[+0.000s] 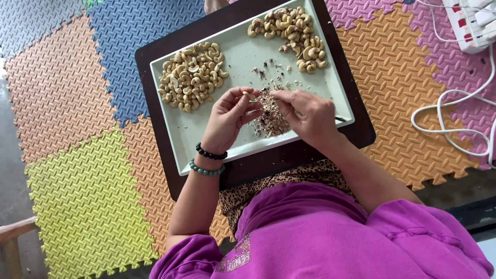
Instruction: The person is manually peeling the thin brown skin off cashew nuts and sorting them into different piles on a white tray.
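Over the pale tray [206,150], the left hand [227,116] pinches a single cashew [249,95] between thumb and fingertips. The right hand [310,116] is curled close beside it, its fingertips meeting at the nut. Under them lies a heap of brown skins [271,119]. A pile of cashews [192,76] sits to the left, another pile [292,31] at the far corner.

One head-worn camera looks steeply down, fairly close, over the tray [170,67] (hands mid-frame) and the foam floor mat [88,196].
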